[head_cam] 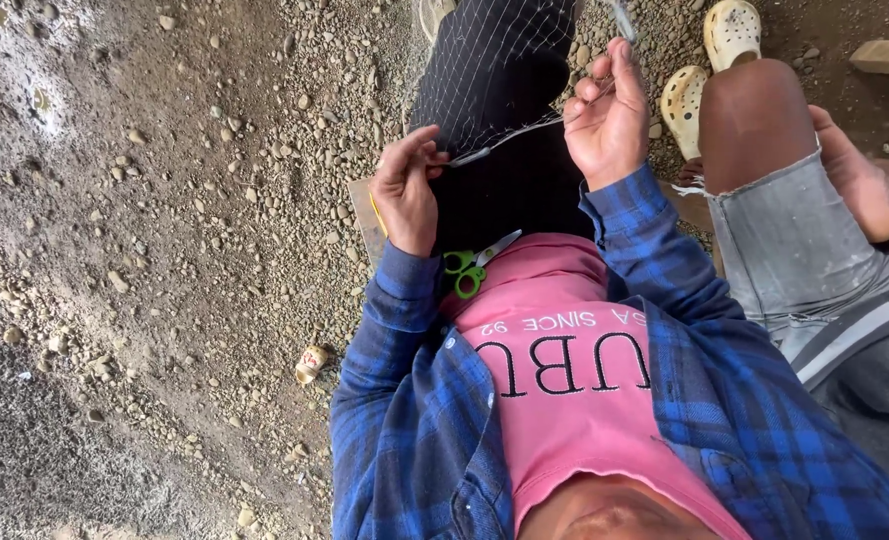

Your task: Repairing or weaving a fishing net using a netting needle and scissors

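Observation:
My left hand (404, 192) pinches a thin pale needle-like tool (471, 156) tied into a taut line of a fine fishing net (499, 60). My right hand (607, 115) is raised higher, its fingers closed on the net's strands and holding them tight. The net drapes over my black trousers (509, 190). Green-handled scissors (467, 270) lie on my lap at the hem of my pink shirt, just under my left wrist. Blue plaid sleeves cover both arms.
Another person sits at the right, with a bare knee (754, 120), grey torn shorts and a bare foot (859, 180). Cream clogs (709, 60) lie beyond the knee. A wooden board (367, 222) is beside my left hand. A small can (311, 362) lies on the gravel.

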